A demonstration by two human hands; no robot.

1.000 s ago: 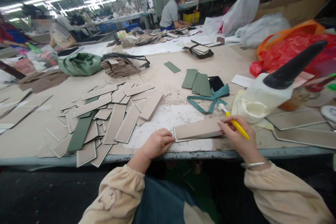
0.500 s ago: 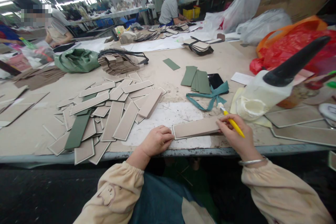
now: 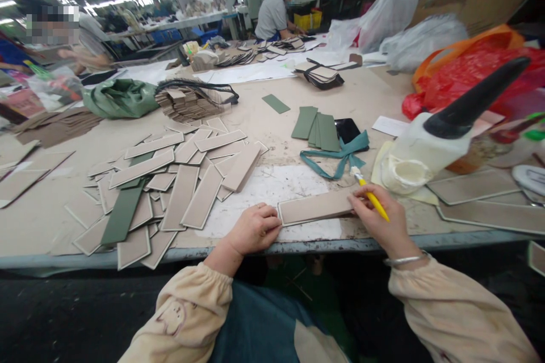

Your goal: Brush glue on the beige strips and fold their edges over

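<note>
Beige, flat and edged in white, a long rectangular strip (image 3: 315,208) lies near the front edge of the tan-covered worktable (image 3: 255,116), over a stained white sheet (image 3: 272,181). With this strip as the clock's centre and 12 pointing away from the person, the left hand (image 3: 258,229) sits at 9 o'clock. Its fingers are bunched narrow, tips touching that end; whether they pinch or only press, the view cannot tell. At 3 o'clock, the right hand (image 3: 381,215) has its fingertips on the opposite end and also grips a yellow-handled brush (image 3: 372,201), pale bristles tilted towards 11 o'clock, near a looped teal ribbon (image 3: 352,149).

Beyond the ribbon, at 12 o'clock, overlapping green rectangular cards (image 3: 326,131) lie beside a flat black object (image 3: 347,129). A loose heap of white-edged beige pieces (image 3: 179,195) spreads at 9 to 10 o'clock, a long green strip (image 3: 123,216) among them. At 2 o'clock is a white plastic container (image 3: 443,150) with a black tapering part, a red plastic bag (image 3: 477,82) behind it. 2 beige panels (image 3: 474,186) lie at 3 o'clock, past the right hand. Far off near 12 o'clock, a co-worker (image 3: 270,17) in a pale-grey top leans over the table.
</note>
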